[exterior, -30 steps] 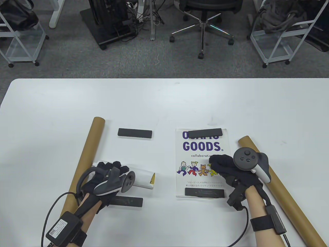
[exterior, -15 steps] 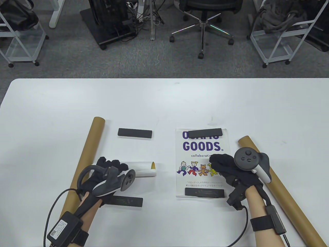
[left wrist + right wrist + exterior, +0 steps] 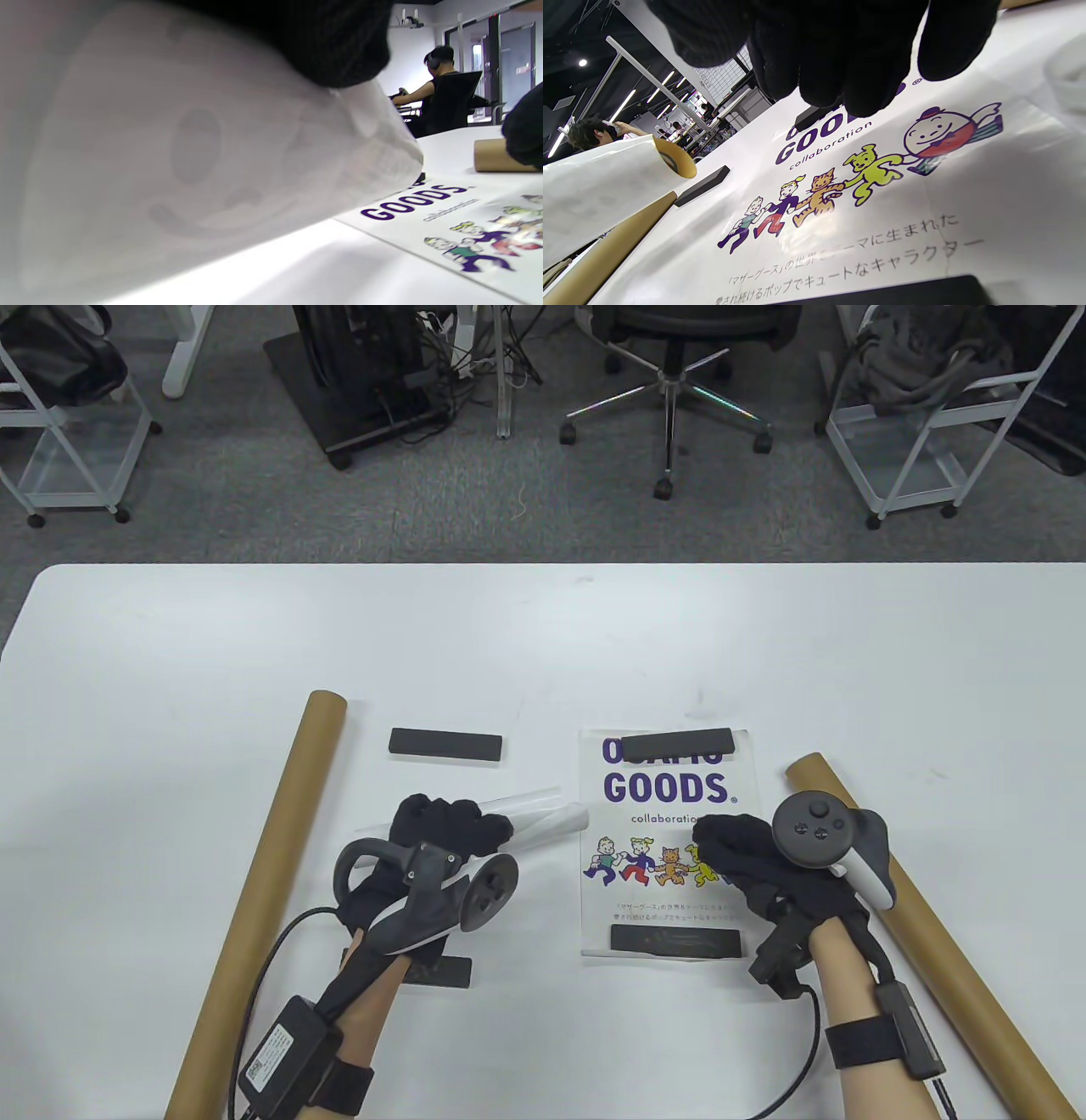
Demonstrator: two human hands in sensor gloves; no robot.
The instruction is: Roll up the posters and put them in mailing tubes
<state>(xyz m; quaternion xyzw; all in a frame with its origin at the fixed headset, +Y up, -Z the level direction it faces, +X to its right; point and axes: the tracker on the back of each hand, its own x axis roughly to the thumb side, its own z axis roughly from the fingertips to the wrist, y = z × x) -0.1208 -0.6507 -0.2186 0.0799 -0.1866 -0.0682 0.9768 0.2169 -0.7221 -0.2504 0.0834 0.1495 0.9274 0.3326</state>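
White rolled poster (image 3: 543, 821) gripped in left hand (image 3: 433, 848)

Left hand (image 3: 441, 836), gripping the rolled poster (image 3: 543, 821), has lifted it off the tabletop (image 3: 543, 645) and carried it rightward, its end now tilted toward the flat poster (image 3: 666, 891).

1. We see a white table (image 3: 543, 645) carrying everything here.
2. Our landmark, a flat poster (image 3: 666, 848) printed "GOODS", lies on the table right of centre, near the front edge.
3. A cardboard mailing tube (image 3: 280, 848) lies well to the poster's left; a second tube (image 3: 942, 925) lies just to its right.
4. Two dark weight bars lie on the table left of the poster: one (image 3: 445, 745) level with its top edge, one (image 3: 441, 971) near its bottom edge.
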